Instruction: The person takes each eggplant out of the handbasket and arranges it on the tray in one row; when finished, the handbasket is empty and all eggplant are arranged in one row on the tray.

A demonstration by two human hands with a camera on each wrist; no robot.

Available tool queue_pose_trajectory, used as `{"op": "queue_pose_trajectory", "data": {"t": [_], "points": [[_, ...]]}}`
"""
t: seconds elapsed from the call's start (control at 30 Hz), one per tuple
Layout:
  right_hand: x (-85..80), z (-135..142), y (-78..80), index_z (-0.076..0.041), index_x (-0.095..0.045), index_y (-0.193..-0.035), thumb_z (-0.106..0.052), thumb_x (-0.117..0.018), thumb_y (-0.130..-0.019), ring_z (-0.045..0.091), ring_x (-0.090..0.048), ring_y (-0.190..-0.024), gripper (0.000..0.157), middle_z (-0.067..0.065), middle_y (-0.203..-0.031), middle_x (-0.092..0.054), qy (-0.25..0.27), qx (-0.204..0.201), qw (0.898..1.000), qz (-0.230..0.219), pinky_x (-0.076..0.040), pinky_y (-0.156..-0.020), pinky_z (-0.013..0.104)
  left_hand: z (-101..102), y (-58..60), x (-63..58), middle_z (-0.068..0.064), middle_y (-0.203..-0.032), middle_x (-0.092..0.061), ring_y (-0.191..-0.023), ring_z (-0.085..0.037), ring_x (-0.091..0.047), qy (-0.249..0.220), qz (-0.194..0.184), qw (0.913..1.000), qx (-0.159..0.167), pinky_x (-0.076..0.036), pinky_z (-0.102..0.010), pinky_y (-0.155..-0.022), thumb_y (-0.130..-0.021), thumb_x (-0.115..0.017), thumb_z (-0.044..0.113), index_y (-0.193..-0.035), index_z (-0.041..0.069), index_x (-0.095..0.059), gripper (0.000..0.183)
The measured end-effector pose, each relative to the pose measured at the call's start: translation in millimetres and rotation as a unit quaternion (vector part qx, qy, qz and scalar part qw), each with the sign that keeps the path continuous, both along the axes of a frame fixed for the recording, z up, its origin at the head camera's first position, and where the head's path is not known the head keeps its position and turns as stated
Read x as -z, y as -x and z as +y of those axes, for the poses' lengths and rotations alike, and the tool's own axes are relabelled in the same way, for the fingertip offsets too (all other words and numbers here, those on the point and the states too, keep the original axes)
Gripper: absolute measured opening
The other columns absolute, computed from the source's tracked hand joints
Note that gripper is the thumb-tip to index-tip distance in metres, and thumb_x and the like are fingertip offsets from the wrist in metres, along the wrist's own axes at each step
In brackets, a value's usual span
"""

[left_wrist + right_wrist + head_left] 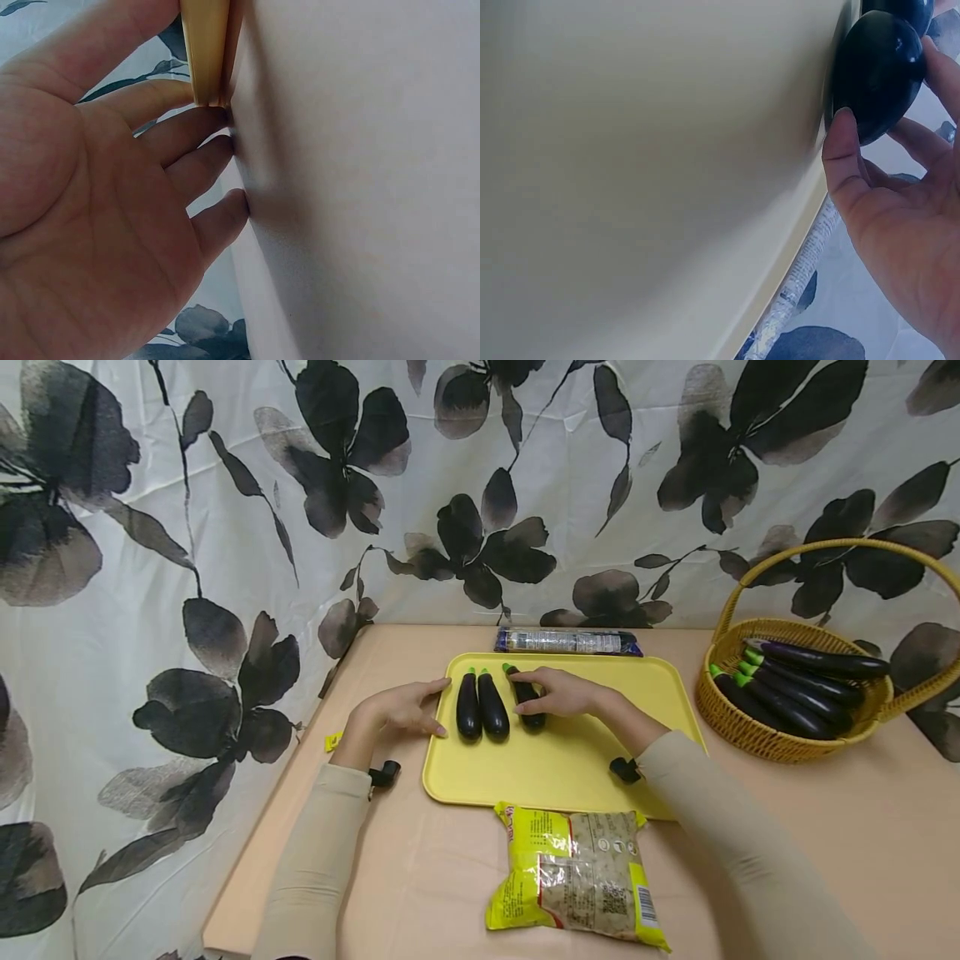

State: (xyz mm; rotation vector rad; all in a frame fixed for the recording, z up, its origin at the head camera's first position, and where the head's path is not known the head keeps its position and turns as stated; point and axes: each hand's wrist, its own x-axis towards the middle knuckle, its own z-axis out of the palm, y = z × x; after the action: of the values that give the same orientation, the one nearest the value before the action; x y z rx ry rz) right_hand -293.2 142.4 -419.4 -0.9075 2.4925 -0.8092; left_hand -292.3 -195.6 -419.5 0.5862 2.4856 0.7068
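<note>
An eggplant [525,692] is held over the far part of the yellow tray [585,777], at about 11 o'clock, with the right hand's [564,693] grip clamped on it between thumb and fingers; whether its underside is touching the tray cannot be told. By the left hand [401,706] nothing is clasped: its grip is apart, fingertips set against the tray's rim at 10 o'clock.

Because the skin is smooth and rounded, the held eggplant could be rolled askew if let go unevenly. If it were swung toward 9 o'clock, the side-by-side pair, a second eggplant [492,706] and a third eggplant [468,706], might be knocked. If the rim were pushed, the whole tray could be slid.

On the worktop [420,860], the way is bounded by a long packet [568,642] at 12 o'clock and a plump bag [592,877] at 6 o'clock. At 3 o'clock, more eggplants [787,702] are held in a wicker basket [731,722], whose raised handle could be caught by a sleeve.
</note>
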Motion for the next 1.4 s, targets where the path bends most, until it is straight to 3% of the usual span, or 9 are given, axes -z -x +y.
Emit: {"op": "queue_pose_trajectory", "data": {"t": [0.13, 0.2, 0.3, 0.43, 0.9, 1.4], "points": [[-0.9, -2.5, -0.4, -0.007, -0.037, -0.162, -0.041, -0.067, -0.101, 0.013, -0.036, -0.061, 0.076, 0.01, -0.105, -0.053, 0.005, 0.005, 1.0, -0.001, -0.037, -0.068, 0.033, 0.4, 0.1, 0.5, -0.008, -0.174, -0.021, -0.162, -0.028, -0.013, -0.002, 0.0, 1.0, -0.002, -0.013, -0.047, -0.132, -0.084, -0.089, 0.035, -0.167, 0.013, -0.023, 0.108], [-1.6, -4.2, -0.8, -0.007, -0.037, -0.162, -0.04, -0.068, -0.101, 0.013, -0.037, -0.058, 0.075, 0.01, -0.097, -0.054, 0.01, 0.003, 1.0, -0.006, -0.038, -0.066, 0.033, 0.1, 0.6, 1.1, -0.008, -0.174, -0.021, -0.162, -0.028, -0.013, -0.001, 0.001, 1.0, -0.002, -0.013, -0.047, -0.132, -0.083, -0.089, 0.035, -0.167, 0.013, -0.023, 0.109], [-1.4, -6.1, -1.5, -0.007, -0.038, -0.161, -0.039, -0.069, -0.1, 0.013, -0.04, -0.06, 0.076, 0.01, -0.102, -0.057, 0.016, 0.003, 1.0, -0.009, -0.039, -0.066, 0.032, -0.2, 1.5, 2.3, -0.008, -0.174, -0.021, -0.162, -0.028, -0.013, 0.0, 0.002, 1.0, -0.002, -0.013, -0.047, -0.132, -0.083, -0.089, 0.036, -0.167, 0.013, -0.023, 0.109], [-0.8, -7.4, -3.3, -0.007, -0.039, -0.161, -0.04, -0.071, -0.099, 0.015, -0.045, -0.067, 0.077, 0.014, -0.128, -0.054, 0.015, 0.006, 1.0, -0.011, -0.041, -0.068, 0.032, -0.6, 1.9, 3.1, -0.008, -0.174, -0.02, -0.162, -0.027, -0.013, 0.001, 0.001, 1.0, -0.003, -0.013, -0.047, -0.132, -0.083, -0.089, 0.036, -0.167, 0.014, -0.023, 0.109], [-3.0, -10.6, -9.9, -0.01, -0.037, -0.162, -0.038, -0.071, -0.1, 0.013, -0.051, -0.065, 0.076, 0.014, -0.134, -0.055, 0.019, 0.007, 0.999, -0.034, -0.044, -0.063, 0.029, -0.8, 1.3, 1.1, -0.008, -0.175, -0.019, -0.162, -0.028, -0.012, -0.003, -0.006, 1.0, -0.003, -0.013, -0.047, -0.132, -0.081, -0.091, 0.036, -0.167, 0.013, -0.023, 0.112], [-5.0, -8.0, -11.6, -0.008, -0.038, -0.161, -0.043, -0.07, -0.099, 0.024, -0.062, -0.107, 0.077, 0.016, -0.153, -0.049, 0.015, 0.018, 1.0, -0.019, -0.052, -0.09, 0.038, -0.7, 0.9, -0.6, -0.009, -0.174, -0.019, -0.162, -0.028, -0.012, -0.007, -0.009, 0.9999, -0.004, -0.012, -0.047, -0.132, -0.081, -0.091, 0.034, -0.167, 0.012, -0.023, 0.112]]}}
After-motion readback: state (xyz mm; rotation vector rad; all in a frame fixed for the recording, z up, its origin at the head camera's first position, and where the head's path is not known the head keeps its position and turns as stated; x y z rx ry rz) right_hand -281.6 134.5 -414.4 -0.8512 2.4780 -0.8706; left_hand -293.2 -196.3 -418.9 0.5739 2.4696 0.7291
